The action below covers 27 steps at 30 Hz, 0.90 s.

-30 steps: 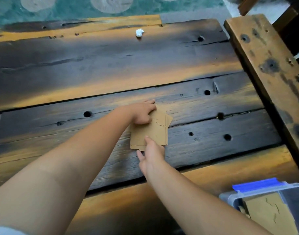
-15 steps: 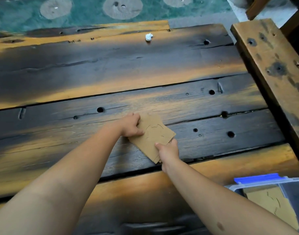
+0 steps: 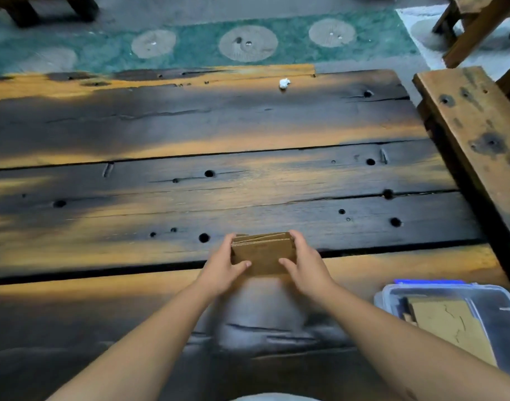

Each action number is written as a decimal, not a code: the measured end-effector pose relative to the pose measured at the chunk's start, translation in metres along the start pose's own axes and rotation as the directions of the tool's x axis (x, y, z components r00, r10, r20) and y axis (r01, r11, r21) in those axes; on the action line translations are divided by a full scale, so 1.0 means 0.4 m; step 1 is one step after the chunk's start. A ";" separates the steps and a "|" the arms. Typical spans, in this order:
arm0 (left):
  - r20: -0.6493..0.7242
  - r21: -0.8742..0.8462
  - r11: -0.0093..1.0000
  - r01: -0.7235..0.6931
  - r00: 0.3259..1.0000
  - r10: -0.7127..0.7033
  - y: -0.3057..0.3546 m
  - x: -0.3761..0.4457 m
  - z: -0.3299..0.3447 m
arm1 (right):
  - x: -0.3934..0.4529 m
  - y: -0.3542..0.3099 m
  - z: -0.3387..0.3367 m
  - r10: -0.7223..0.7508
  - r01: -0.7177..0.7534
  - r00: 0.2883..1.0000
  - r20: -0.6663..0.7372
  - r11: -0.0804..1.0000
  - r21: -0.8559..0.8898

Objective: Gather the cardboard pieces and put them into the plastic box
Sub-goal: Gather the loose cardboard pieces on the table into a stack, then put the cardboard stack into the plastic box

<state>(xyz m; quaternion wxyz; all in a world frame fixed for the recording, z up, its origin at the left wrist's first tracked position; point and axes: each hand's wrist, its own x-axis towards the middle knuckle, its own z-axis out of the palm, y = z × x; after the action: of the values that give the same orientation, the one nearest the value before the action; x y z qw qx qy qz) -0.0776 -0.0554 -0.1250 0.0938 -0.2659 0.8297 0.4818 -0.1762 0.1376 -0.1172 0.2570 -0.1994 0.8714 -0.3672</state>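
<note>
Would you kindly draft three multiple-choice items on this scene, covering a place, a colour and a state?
1. Where is the plastic box?
A. Near right corner of the table
B. Far left corner
C. On the floor

2. What colour is the box's clip?
A. Red
B. Blue
C. Green

3. How is the cardboard stack held?
A. Lying untouched on the table
B. In one hand only
C. Between the left hand and right hand

Answers: 1 A, it sits at lower right; 2 B, its far edge shows blue; 3 C, hands grip both ends.
</note>
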 end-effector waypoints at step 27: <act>-0.080 0.177 0.984 0.003 0.997 0.011 -0.078 -0.352 0.237 | -0.332 0.176 0.088 -0.024 0.026 1.000 0.017 0.991 -0.134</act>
<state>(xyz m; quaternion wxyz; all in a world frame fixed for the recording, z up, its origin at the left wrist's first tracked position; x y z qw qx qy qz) 0.0480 0.0623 -0.1395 0.0825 -0.2740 0.8729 0.3951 -0.0615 0.2356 -0.1504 0.2449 -0.2298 0.8896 -0.3096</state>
